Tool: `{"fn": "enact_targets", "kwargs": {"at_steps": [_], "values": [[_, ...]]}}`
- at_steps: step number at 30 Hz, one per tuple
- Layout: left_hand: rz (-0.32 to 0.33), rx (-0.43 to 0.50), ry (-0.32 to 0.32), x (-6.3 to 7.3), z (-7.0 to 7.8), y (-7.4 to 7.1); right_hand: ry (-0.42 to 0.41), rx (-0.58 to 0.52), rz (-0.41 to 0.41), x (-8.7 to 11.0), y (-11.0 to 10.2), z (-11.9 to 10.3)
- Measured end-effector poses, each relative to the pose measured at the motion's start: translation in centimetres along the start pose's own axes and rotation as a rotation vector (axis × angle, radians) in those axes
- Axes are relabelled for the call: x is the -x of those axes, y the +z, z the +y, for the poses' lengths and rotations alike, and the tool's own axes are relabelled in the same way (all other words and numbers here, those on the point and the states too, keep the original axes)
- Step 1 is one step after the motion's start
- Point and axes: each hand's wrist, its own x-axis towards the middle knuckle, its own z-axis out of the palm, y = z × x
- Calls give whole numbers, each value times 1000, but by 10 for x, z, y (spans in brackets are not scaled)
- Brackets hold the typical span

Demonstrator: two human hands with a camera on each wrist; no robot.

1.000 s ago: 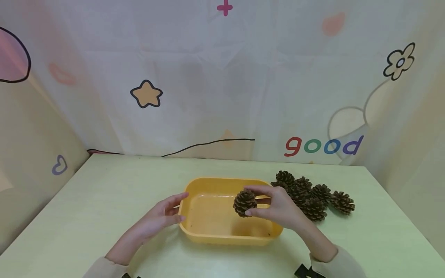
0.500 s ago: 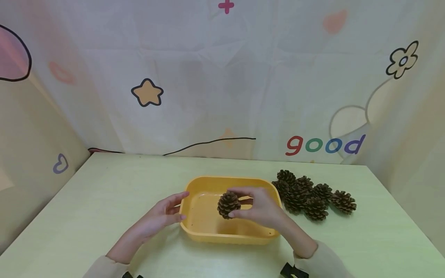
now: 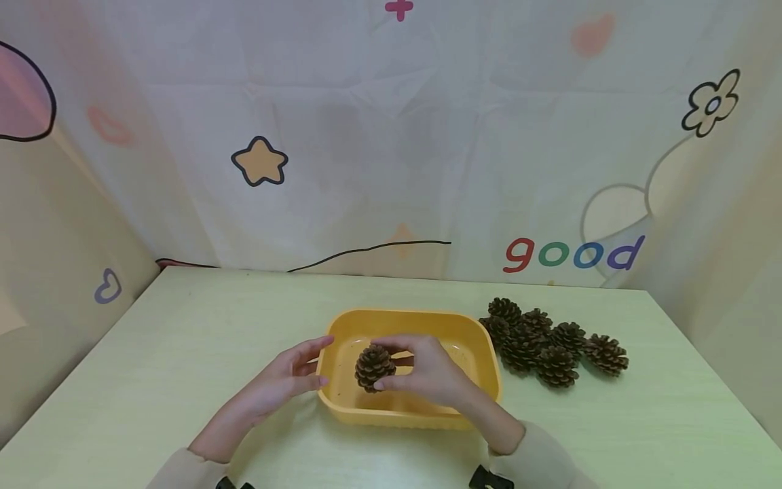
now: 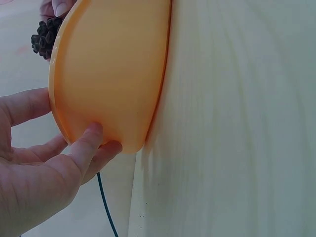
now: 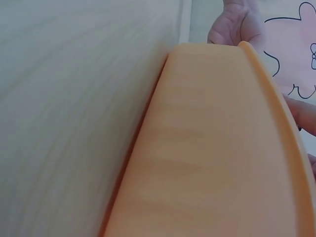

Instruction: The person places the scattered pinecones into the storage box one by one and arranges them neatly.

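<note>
A brown pine cone [image 3: 373, 370] is pinched between the thumb and fingers of my right hand [image 3: 430, 375]. It hangs over the left part of a yellow plastic basin [image 3: 400, 419] with rounded corners. My left hand [image 3: 286, 377] rests spread fingers against the outside of the basin's left end. In the left wrist view, the fingertips touch the basin's outer wall [image 4: 108, 64], and the held pine cone [image 4: 45, 37] shows past the rim. The right wrist view is mostly filled by the basin's long side [image 5: 212, 143], which hides most of the right hand.
Several more pine cones [image 3: 556, 367] lie heaped on the pale table [image 3: 214, 339], just right of the basin. Behind the table hangs a light printed cloth [image 3: 366, 170] with a star, a flower and the word "good".
My right hand has carried the pine cone leftward across the basin, from its right half to its left part. The left hand and the basin have stayed in place.
</note>
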Motion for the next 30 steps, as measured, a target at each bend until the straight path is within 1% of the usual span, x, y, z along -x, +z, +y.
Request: {"fn": "enact_targets", "kwargs": {"at_steps": [7, 14, 20, 25, 30], "values": [[-6, 1, -1, 1, 1, 0, 34, -1, -12, -7, 14, -1], [-10, 4, 2, 1, 0, 0, 77, 38, -21, -11, 25, -2], [-18, 0, 4, 1, 0, -1, 118, 61, -38, -16, 29, -2], [-18, -1, -2, 1, 1, 0, 135, 102, -43, -20, 30, 0], [-26, 5, -4, 2, 2, -1, 151, 99, -59, -23, 32, 3]]}}
